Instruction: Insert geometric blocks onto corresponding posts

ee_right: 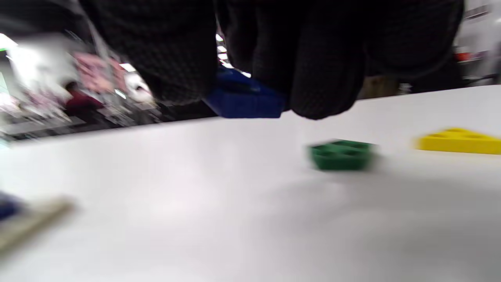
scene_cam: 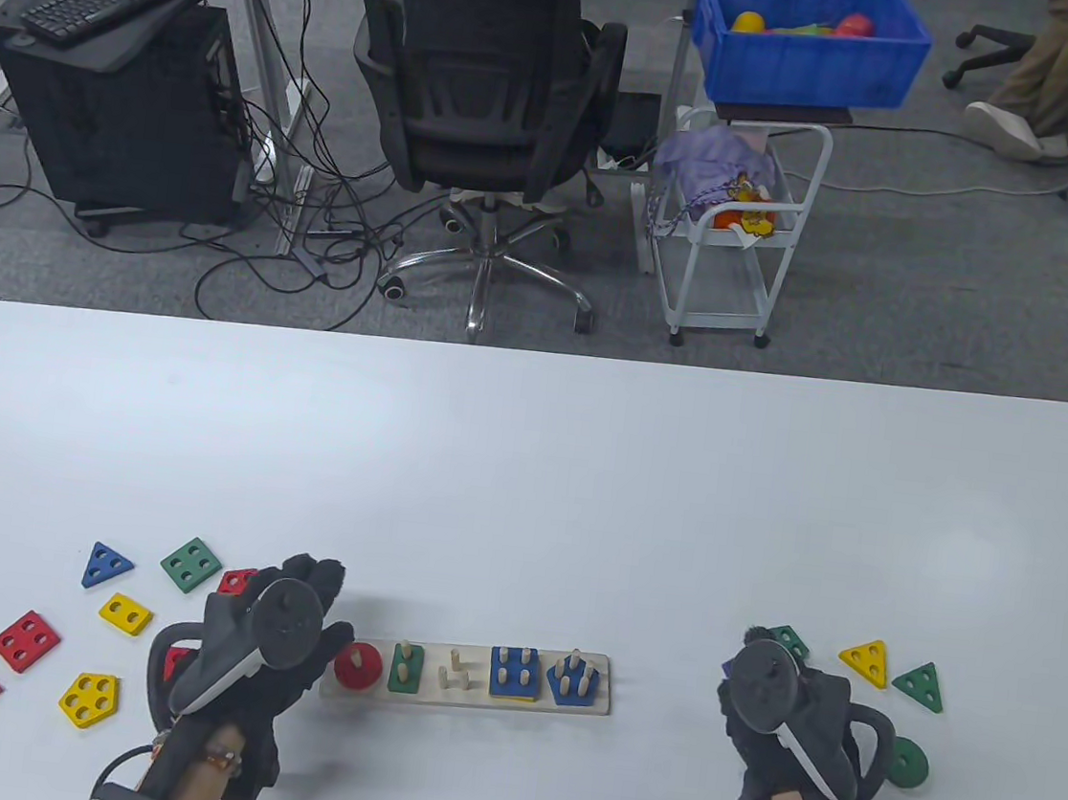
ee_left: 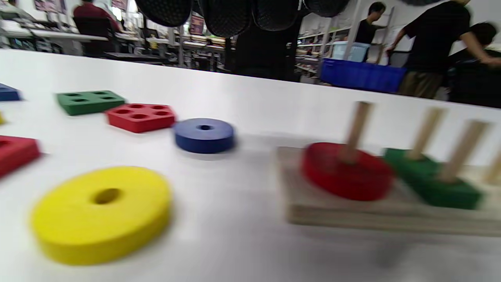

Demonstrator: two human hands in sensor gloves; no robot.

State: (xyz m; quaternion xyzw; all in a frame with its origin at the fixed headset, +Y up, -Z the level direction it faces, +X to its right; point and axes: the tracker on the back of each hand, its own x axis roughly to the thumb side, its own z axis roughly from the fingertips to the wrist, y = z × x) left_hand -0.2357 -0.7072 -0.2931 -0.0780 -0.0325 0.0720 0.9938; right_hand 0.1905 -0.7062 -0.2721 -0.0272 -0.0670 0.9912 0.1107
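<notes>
Two hands, one loaded.
Right hand (ee_right: 274,51) pinches a blue block (ee_right: 244,100); it should align holes over matching posts. Left hand's (scene_cam: 274,650) finger state unclear.

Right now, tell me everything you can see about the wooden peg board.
The peg board is a long pale wooden plank lying flat on the white table between the hands, with upright wooden pegs. It carries, left to right, a red disc, a green block, a bare peg group, a blue square over yellow, and a blue pentagon-like block. The left hand is beside its left end.
</notes>
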